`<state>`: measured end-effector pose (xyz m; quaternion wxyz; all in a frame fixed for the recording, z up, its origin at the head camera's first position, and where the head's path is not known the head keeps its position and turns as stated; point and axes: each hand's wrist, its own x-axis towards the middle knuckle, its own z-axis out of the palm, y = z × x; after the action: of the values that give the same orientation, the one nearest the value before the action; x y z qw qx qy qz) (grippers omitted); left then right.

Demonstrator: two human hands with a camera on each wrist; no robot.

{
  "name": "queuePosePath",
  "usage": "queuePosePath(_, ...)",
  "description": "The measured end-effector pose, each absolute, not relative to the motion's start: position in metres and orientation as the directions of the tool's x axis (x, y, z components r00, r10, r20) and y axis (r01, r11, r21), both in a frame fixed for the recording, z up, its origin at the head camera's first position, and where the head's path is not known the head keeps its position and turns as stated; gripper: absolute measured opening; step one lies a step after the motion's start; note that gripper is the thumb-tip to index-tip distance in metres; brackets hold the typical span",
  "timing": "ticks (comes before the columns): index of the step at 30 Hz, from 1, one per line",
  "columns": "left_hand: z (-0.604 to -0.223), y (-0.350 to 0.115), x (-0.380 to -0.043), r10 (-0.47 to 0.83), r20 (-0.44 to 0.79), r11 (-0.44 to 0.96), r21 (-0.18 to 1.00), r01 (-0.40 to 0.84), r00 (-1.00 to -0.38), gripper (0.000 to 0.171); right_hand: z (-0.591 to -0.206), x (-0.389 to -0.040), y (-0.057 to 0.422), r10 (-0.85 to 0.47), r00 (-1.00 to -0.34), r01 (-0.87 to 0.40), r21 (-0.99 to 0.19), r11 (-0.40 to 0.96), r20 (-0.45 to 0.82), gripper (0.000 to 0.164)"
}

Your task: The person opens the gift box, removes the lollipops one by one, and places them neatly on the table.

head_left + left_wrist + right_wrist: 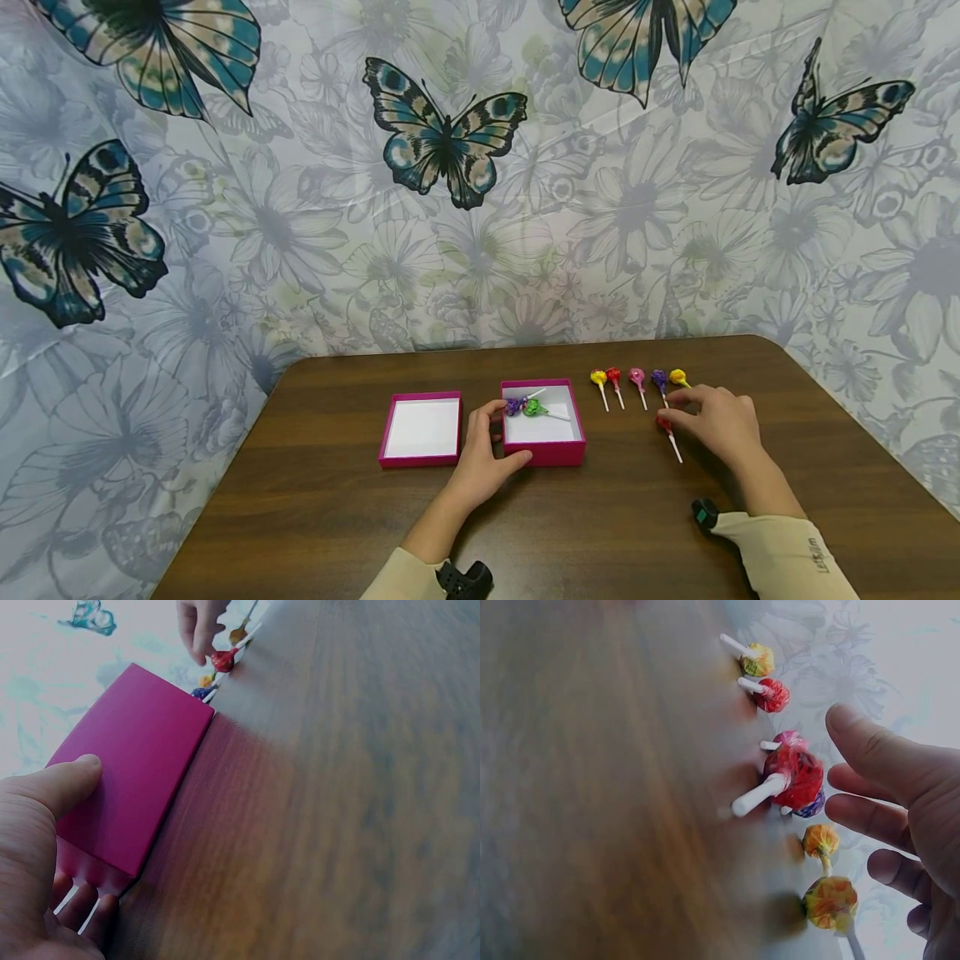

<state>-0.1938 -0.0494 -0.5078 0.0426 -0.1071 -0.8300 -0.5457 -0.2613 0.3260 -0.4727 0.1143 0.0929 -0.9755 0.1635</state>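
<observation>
My left hand (483,462) holds a pink box (543,454) by its near left corner, with the thumb on the front wall and the fingers along the left side. Inside the box lie a purple lollipop (514,406) and a green lollipop (535,407). My right hand (716,421) hovers over a red lollipop (664,423), its stick pointing toward me. In the right wrist view the thumb and fingers (870,817) are spread, apart from that red lollipop (799,776). A yellow lollipop (831,904) near the lower fingers is hidden by the hand in the head view.
A row at the back right has yellow (597,377), red (613,374), pink (637,376), purple (659,378) and another yellow lollipop (678,377). Left of the box lies its pink-rimmed lid (420,461). A butterfly-print cloth (450,275) hangs behind the brown table (315,517).
</observation>
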Motion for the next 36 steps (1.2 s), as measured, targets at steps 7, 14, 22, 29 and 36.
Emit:
queuePosePath(7,-0.508,-0.049,-0.194,0.133,0.189,0.384,0.895,0.226,-0.973,0.083,-0.466,-0.259,0.319,-0.14,-0.925,-0.26,-0.322,0.91,0.352,0.034)
queuePosePath(14,-0.509,-0.049,-0.194,0.13,0.186,0.387,0.895,0.223,-0.974,0.082,-0.453,-0.254,0.306,-0.158,-0.876,-0.327,-0.32,0.889,0.455,0.024)
queuePosePath(22,-0.509,-0.05,-0.194,0.129,0.192,0.385,0.894,0.228,-0.973,0.081,-0.436,-0.244,0.28,-0.189,-0.801,-0.432,-0.328,0.84,0.568,0.019)
queuePosePath(29,-0.509,-0.05,-0.193,0.124,0.181,0.382,0.899,0.215,-0.976,0.081,-0.418,-0.235,0.249,-0.227,-0.718,-0.536,-0.314,0.784,0.658,0.021)
queuePosePath(36,-0.51,-0.049,-0.194,0.132,0.195,0.386,0.893,0.232,-0.972,0.081,-0.419,-0.238,0.225,-0.278,-0.696,-0.59,-0.306,0.747,0.662,0.024)
